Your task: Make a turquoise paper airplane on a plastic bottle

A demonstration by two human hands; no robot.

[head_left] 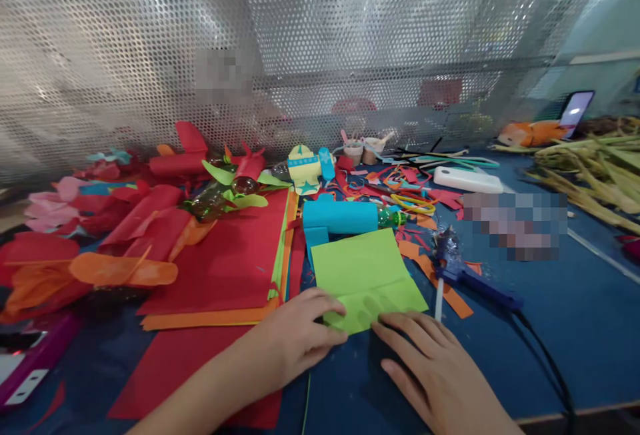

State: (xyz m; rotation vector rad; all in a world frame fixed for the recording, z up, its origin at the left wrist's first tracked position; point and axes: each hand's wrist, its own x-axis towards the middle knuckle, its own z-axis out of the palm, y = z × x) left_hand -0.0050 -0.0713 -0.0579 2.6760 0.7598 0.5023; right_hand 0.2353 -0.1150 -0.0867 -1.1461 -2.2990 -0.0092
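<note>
A lime-green sheet of paper (367,265) with a crease across its lower part lies at the middle of the table. My left hand (305,331) pinches its lower left corner between thumb and fingers. Fingers stretched out, my right hand (420,355) rests with its fingertips on the paper's lower edge, the thumb apart. Just behind the sheet lies a green bottle wrapped in blue paper (341,217), partly covered by the sheet. To the right is a blue glue gun (475,285) with a white glue stick.
Red paper sheets (225,261) are stacked at left, beside red and orange paper crafts (150,221). Paper scraps, small cups (353,151) and a white object (467,179) sit farther back. The glue gun's black cord (547,348) runs toward the front edge. Dry husks (595,168) lie at right.
</note>
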